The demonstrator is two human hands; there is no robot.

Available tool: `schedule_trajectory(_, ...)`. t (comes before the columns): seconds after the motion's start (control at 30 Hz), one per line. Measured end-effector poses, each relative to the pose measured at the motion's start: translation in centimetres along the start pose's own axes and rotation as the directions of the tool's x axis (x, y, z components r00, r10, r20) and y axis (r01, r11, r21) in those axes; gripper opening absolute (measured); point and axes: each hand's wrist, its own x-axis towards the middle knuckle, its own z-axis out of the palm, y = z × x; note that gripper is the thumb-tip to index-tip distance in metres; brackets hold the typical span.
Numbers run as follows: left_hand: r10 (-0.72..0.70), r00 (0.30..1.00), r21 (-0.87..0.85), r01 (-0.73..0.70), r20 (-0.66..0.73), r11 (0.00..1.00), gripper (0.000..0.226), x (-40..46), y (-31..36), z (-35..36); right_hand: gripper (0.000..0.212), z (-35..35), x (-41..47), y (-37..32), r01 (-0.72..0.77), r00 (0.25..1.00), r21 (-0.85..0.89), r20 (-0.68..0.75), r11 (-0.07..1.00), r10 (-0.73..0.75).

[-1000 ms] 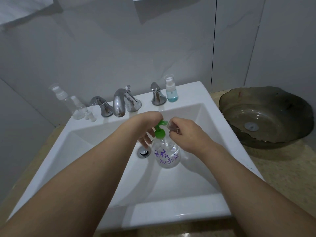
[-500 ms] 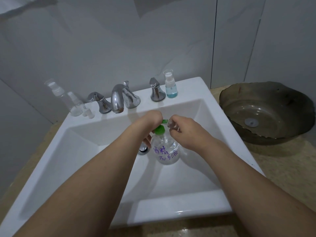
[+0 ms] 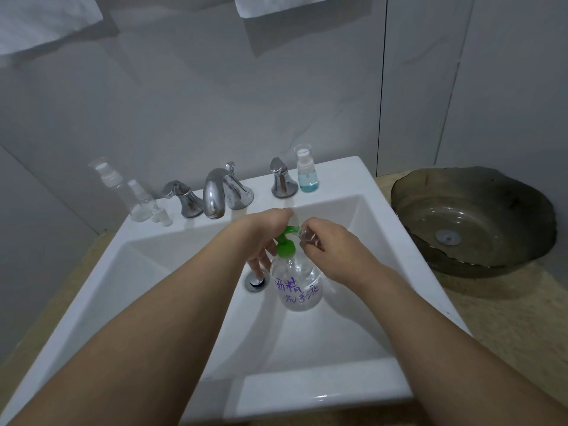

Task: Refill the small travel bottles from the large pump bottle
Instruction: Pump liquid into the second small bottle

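The pump bottle (image 3: 297,284), clear with a green pump (image 3: 285,241) and purple handwriting, stands in the white sink (image 3: 172,272) beside the drain (image 3: 256,281). The left hand (image 3: 267,232) rests on top of the pump head, fingers curled down behind it. The right hand (image 3: 332,250) pinches a small clear bottle (image 3: 308,236) at the pump spout. On the sink's back edge stand the tap (image 3: 215,192) and two handles; a blue-filled travel bottle (image 3: 306,170) sits near the back right corner, and clear empty bottles (image 3: 135,195) stand near the back left corner. A dark glass basin (image 3: 473,219) sits on the worktop (image 3: 507,318), right of the sink.
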Motion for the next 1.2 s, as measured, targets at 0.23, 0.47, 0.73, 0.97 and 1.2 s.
schedule_trajectory(0.23,0.031,0.993,-0.062,-0.038,-0.112,0.997,0.040,0.5,-0.2,1.6,0.011,0.0,0.1,0.2,-0.015,1.000,-0.015,0.011,1.000,0.015)
schedule_trajectory(0.47,0.041,0.981,-0.079,-0.057,-0.192,0.995,0.038,0.6,-0.6,2.4,0.014,0.2,0.1,0.3,-0.036,0.999,-0.017,0.037,0.999,0.037)
schedule_trajectory(0.73,0.034,0.998,-0.114,-0.039,-0.051,0.993,0.063,0.1,-0.4,0.6,0.006,-0.1,0.0,0.0,-0.034,0.999,0.022,0.020,0.999,0.034)
schedule_trajectory(0.97,0.032,0.996,-0.093,-0.039,-0.079,0.995,0.056,0.2,-0.5,0.9,0.007,-0.2,0.0,-0.2,-0.047,0.998,0.012,0.039,0.999,0.046)
schedule_trajectory(1.2,0.060,0.988,-0.067,-0.070,-0.140,0.995,0.039,0.3,-0.2,1.6,0.020,-0.1,0.1,0.1,-0.081,0.996,-0.018,0.044,0.997,0.081)
